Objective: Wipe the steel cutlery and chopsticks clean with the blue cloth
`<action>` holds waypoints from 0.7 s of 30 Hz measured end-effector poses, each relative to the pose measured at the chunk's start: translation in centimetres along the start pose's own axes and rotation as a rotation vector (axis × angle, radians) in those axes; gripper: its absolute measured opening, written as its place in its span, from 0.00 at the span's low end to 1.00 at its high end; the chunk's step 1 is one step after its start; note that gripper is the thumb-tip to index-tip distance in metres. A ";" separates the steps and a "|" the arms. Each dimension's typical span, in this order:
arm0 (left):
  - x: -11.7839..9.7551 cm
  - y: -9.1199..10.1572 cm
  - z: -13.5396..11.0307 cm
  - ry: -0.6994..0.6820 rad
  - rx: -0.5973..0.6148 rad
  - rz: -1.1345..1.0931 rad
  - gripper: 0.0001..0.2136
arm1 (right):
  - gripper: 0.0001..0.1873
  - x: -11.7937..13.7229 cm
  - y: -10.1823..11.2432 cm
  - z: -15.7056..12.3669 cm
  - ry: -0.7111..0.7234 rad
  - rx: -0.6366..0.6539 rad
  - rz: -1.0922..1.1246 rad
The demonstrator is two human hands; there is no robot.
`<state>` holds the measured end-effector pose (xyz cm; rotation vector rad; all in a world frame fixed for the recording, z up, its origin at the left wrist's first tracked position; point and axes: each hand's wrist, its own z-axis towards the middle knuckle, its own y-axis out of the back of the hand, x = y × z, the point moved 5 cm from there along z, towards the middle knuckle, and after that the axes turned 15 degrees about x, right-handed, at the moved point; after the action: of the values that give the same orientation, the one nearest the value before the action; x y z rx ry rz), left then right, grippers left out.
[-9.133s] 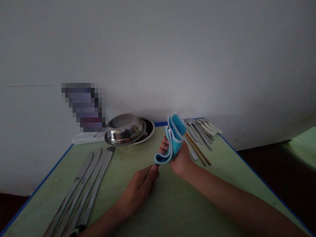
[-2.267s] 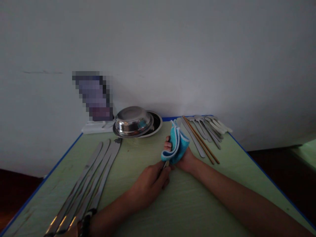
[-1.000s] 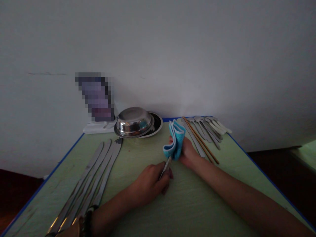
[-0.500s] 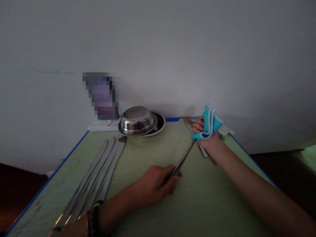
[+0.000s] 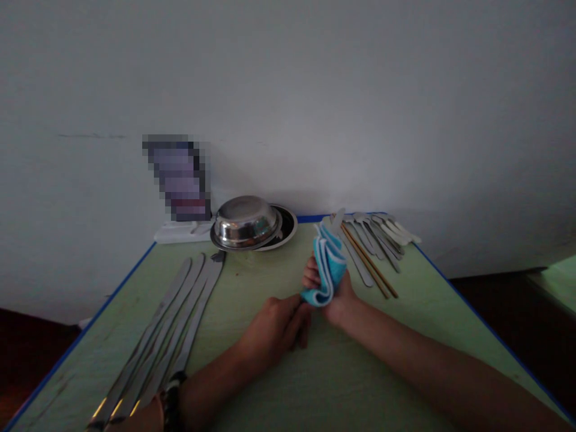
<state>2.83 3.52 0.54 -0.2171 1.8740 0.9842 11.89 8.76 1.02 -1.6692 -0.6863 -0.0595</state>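
Observation:
My left hand (image 5: pixel 276 333) is closed round the handle end of a table knife (image 5: pixel 338 219), whose rounded blade tip shows above a blue cloth. The cloth (image 5: pixel 332 264) has white edging and is folded in my right hand (image 5: pixel 339 300), which is closed on it around the knife. Both hands meet over the middle of the table, and the knife's handle is hidden by them. Left of my left wrist lies a row of several silver table knives (image 5: pixel 164 318).
On the green table (image 5: pixel 261 276), an upturned metal bowl (image 5: pixel 246 222) rests on a dark plate (image 5: pixel 288 225). A blurred-out screen (image 5: pixel 180 177) stands on a white base (image 5: pixel 182 232). Wooden chopsticks (image 5: pixel 371 261) and several spoons (image 5: pixel 360 222) lie at the back right, before a wall.
My right hand and the cloth have slid down along the knife towards my left hand, so the blade tip now shows above the cloth. The chopsticks and spoons have come into view.

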 end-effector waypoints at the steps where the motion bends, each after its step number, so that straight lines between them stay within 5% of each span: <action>1: -0.1 -0.1 0.0 0.003 -0.011 0.009 0.16 | 0.20 -0.8 -0.1 -0.4 -0.013 -0.013 0.000; 12: -0.8 -0.2 -0.1 -0.021 0.007 -0.037 0.19 | 0.21 0.0 -0.7 -0.6 0.015 0.036 0.012; 21: -1.5 -1.1 -0.8 -0.214 0.165 0.236 0.15 | 0.18 6.9 -0.5 1.0 0.250 0.109 -0.072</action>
<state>3.63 1.89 1.33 0.2047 1.7977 0.9617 17.01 12.47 4.10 -1.5011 -0.5495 -0.2728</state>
